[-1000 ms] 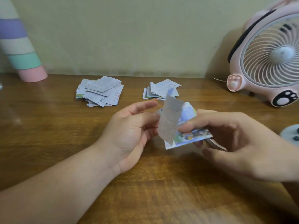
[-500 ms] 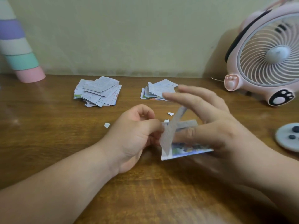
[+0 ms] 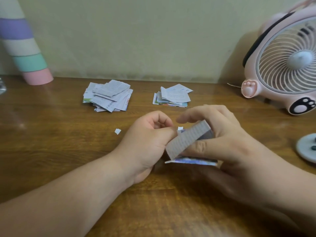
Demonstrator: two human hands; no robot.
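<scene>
I hold a printed sheet [image 3: 186, 139] between both hands, just above the table [image 3: 51, 134], to the left of the pink fan [image 3: 280, 65] and nearer to me than it is. The sheet is bent in a fold: a grey flap covered in fine print stands up at a slant, and a coloured part lies almost flat beneath it.

My left hand [image 3: 147, 142] is on the side of the sheet away from the fan. Its fingers are curled in, and thumb and forefinger pinch the flap's near corner. My right hand [image 3: 227, 144] is on the fan's side. Its thumb lies along the foot of the flap, pressing on the fold, while its fingers arch over the top edge, the forefinger stretched out. How the lower fingers sit under the sheet I cannot tell.

Two paper piles lie by the wall, left of the fan: the smaller pile [image 3: 172, 97] closer to it, the larger pile [image 3: 107, 95] further off. A white scrap [image 3: 117, 131] lies on the wood beyond my left hand, away from the fan. A striped tube [image 3: 24, 48] stands at the far end of the table from the fan. A grey disc [image 3: 307, 147] sits just in front of the fan, at the table's edge.
</scene>
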